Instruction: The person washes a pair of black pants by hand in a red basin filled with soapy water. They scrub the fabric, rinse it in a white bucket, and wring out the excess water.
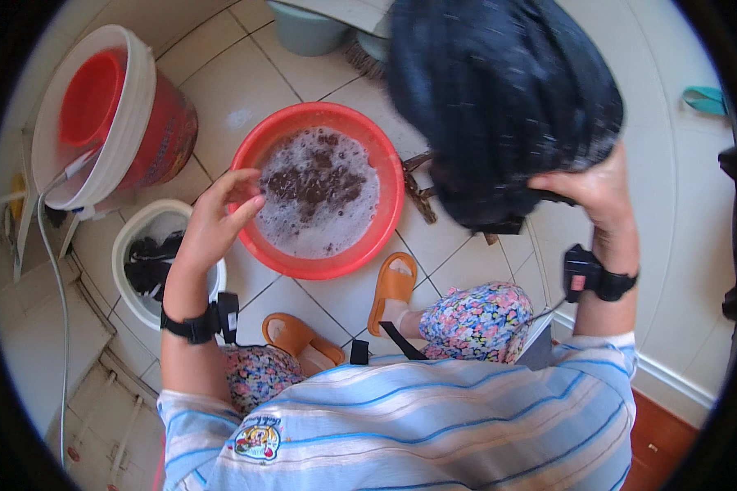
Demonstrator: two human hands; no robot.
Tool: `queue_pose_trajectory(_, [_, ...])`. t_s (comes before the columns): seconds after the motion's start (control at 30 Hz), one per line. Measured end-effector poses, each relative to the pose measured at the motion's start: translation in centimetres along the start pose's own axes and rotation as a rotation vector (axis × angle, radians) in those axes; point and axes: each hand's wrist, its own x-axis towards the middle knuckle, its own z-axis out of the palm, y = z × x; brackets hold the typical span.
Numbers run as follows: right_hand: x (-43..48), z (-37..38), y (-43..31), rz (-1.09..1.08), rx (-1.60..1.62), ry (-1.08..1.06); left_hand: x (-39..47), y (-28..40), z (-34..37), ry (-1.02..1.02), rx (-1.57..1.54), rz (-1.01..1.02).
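Observation:
My right hand grips a bulky black garment from its lower right side, raised at the upper right; it looks wet. My left hand holds nothing, its fingers apart at the left rim of a red plastic basin. Dark water with white suds fills that basin, which stands on the tiled floor. Left of it, partly behind my left forearm, a white basin holds black-and-white cloth in water.
A red-and-white bucket with a red bowl and a grey hose stands at the left. A pale green bucket and a brush are at the top. Wooden legs show beneath the garment.

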Motion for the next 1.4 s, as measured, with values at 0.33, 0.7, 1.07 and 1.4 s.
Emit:
queue_pose_trajectory(0.33, [-3.6,-1.6,14.5,0.404,-0.315,-0.023,1.2,-8.3,0.0,-0.068,0.100,-0.265])
queue_pose_trajectory(0.7, [-2.8,2.0,6.9,-0.214,-0.433,0.287,-1.2,-13.4,0.4,0.128,0.461,-0.463])
queue_pose_trajectory(1.07, [8.3,25.2,21.6,0.214,-0.675,-0.274,-2.3,-15.0,6.4,0.246,0.276,-0.713])
queue_pose_trajectory(1.4, [5.6,27.1,29.4,0.466,-0.589,-0.218,-5.5,-14.1,12.3,0.436,0.088,-0.834])
